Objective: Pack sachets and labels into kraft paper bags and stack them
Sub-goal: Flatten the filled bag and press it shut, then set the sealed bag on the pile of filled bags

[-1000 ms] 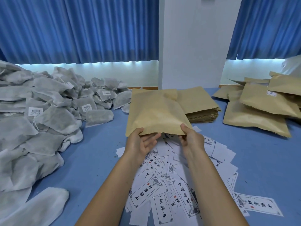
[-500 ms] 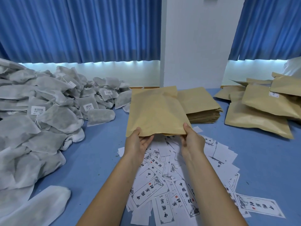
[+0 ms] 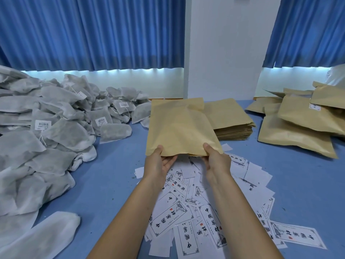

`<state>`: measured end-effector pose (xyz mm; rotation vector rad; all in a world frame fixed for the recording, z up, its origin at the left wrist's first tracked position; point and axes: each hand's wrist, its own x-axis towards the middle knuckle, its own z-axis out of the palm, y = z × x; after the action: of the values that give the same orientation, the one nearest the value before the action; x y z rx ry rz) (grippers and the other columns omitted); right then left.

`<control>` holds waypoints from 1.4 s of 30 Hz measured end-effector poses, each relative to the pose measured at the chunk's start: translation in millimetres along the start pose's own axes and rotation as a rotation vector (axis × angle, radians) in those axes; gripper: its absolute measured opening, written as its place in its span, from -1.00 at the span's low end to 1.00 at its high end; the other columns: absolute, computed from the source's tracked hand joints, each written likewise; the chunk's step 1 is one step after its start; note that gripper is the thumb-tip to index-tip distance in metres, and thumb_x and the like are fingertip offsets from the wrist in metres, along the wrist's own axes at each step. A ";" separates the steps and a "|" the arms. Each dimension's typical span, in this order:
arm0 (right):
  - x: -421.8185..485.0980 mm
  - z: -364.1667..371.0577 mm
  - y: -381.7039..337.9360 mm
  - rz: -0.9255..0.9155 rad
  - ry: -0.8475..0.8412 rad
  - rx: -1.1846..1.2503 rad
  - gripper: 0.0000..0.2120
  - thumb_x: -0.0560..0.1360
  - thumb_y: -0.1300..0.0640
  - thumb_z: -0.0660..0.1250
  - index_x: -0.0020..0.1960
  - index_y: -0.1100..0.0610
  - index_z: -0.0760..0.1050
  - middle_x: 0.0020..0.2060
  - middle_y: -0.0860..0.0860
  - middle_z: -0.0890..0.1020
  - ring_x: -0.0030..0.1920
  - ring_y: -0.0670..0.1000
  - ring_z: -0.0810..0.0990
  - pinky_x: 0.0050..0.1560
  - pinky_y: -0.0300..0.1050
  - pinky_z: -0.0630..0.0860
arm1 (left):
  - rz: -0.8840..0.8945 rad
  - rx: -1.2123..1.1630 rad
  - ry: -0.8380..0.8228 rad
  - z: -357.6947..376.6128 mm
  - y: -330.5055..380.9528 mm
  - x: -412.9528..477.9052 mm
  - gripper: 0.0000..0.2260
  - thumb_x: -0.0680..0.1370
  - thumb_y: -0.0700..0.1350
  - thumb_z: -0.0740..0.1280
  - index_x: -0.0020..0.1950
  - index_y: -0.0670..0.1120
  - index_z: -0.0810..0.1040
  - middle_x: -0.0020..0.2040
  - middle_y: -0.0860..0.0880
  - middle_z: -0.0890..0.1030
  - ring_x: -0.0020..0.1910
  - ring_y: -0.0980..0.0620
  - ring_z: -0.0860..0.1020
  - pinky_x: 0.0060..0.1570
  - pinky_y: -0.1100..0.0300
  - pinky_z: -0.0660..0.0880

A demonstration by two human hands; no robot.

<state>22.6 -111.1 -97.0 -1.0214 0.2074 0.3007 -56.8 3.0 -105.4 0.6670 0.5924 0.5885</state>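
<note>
Centre frame, the flat brown kraft paper bag (image 3: 179, 128) hovers over scattered white printed labels (image 3: 186, 212). The left hand (image 3: 160, 161), fingers spread a second ago, now pinches its near edge like the right hand (image 3: 216, 159). Opening and filling likely follow.

Loose labels (image 3: 205, 199) each carried four big black brush-style Chinese characters inside a thin ornate border. On the near label (image 3: 188, 240) they read roughly 中国茶材, seen upside down; first two characters clear, last two less sure. Same four characters on the right label (image 3: 296, 235) and the centre label (image 3: 169, 219). A small red seal (image 3: 170, 209) sat beside the characters, its text too small to read; the fine print lines were illegible too. Sachets (image 3: 65, 131) bore white barcode stickers (image 3: 43, 125): bars with a short code line under them, not legible. A filled bag (image 3: 302, 116) had a white sticker (image 3: 315, 107), print unreadable.
</note>
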 end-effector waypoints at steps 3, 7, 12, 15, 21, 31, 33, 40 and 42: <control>0.5 -0.4 1.3 0.026 -0.021 0.045 -0.89 0.45 0.35 0.42 -0.09 0.27 0.49 -0.19 0.08 0.59 -0.25 0.00 0.58 -0.44 -0.30 0.55 | -0.002 0.011 -0.002 1.4 -0.3 0.4 -0.80 0.63 -0.18 0.22 0.24 -0.18 0.38 0.13 -0.24 0.57 -0.03 -0.15 0.61 -0.12 0.07 0.55; -1.4 1.2 3.5 0.059 -0.069 0.068 -0.87 0.42 0.30 0.46 -0.11 0.29 0.52 -0.03 0.18 0.63 -0.03 0.12 0.64 -0.17 -0.11 0.64 | 0.004 -0.028 -0.005 0.9 0.0 0.5 -0.80 0.63 -0.19 0.21 0.24 -0.18 0.37 0.11 -0.25 0.57 -0.06 -0.15 0.62 -0.09 0.07 0.54; -4.4 0.9 3.3 0.066 -0.126 0.018 -0.84 0.39 0.26 0.50 -0.09 0.23 0.55 -0.03 0.15 0.67 -0.05 0.09 0.67 -0.21 -0.19 0.64 | 0.024 -0.031 -0.008 -0.3 -0.5 1.1 -0.80 0.63 -0.18 0.20 0.26 -0.17 0.37 0.14 -0.24 0.58 -0.07 -0.13 0.63 -0.04 0.07 0.55; -5.8 1.5 2.2 0.090 -0.103 0.014 -0.86 0.40 0.37 0.46 -0.10 0.28 0.52 -0.08 0.17 0.64 -0.20 0.05 0.64 -0.38 -0.25 0.60 | 0.049 -0.053 0.002 -0.1 -0.9 2.8 -0.79 0.63 -0.19 0.21 0.26 -0.18 0.38 0.17 -0.23 0.57 0.01 -0.15 0.60 0.06 0.01 0.54; -4.6 2.8 -0.2 0.101 -0.097 0.014 -0.72 0.40 0.46 0.41 0.09 0.35 0.49 -0.11 0.17 0.61 -0.14 0.12 0.61 -0.13 -0.06 0.63 | -0.045 -0.057 -0.091 0.3 -2.9 0.4 -0.80 0.57 -0.14 0.32 0.17 -0.13 0.46 0.09 -0.20 0.63 -0.06 -0.13 0.66 -0.16 0.02 0.61; -8.0 7.2 9.1 0.023 -0.045 -0.014 -0.90 0.49 0.24 0.40 -0.18 0.21 0.52 -0.22 0.10 0.60 -0.28 0.00 0.58 -0.39 -0.26 0.55 | -0.046 -0.209 -0.095 4.7 -6.4 0.8 -0.79 0.59 -0.34 0.21 0.21 -0.19 0.44 0.12 -0.17 0.58 -0.09 -0.08 0.60 -0.06 -0.05 0.50; -8.0 8.3 10.7 0.007 -0.019 -0.012 -0.89 0.49 0.29 0.38 -0.21 0.21 0.52 -0.24 0.09 0.61 -0.33 -0.02 0.57 -0.40 -0.28 0.55 | -0.051 -0.230 -0.096 4.3 -6.3 1.1 -0.81 0.59 -0.34 0.21 0.19 -0.20 0.45 0.12 -0.18 0.57 -0.07 -0.10 0.60 -0.02 -0.06 0.50; -4.5 6.2 7.9 0.029 -0.005 0.047 -0.88 0.46 0.36 0.39 -0.23 0.25 0.52 -0.24 0.12 0.60 -0.28 0.01 0.58 -0.02 -0.06 0.60 | -0.077 -0.228 -0.110 4.7 -10.8 0.5 -0.90 0.59 -0.33 0.23 0.07 -0.22 0.48 0.02 -0.17 0.62 -0.03 -0.12 0.60 0.07 -0.04 0.50; -7.0 7.7 8.8 0.066 -0.044 0.101 -0.90 0.46 0.35 0.40 -0.20 0.26 0.51 -0.23 0.11 0.60 -0.25 -0.01 0.59 -0.01 -0.07 0.60 | -0.067 -0.218 -0.108 4.3 -11.4 0.8 -0.89 0.59 -0.32 0.23 0.09 -0.21 0.48 0.02 -0.17 0.62 -0.04 -0.11 0.61 0.01 -0.02 0.52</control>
<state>13.2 -101.3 -98.0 -0.9083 0.2143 0.3690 -49.9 -5.4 -111.0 0.4680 0.4406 0.5418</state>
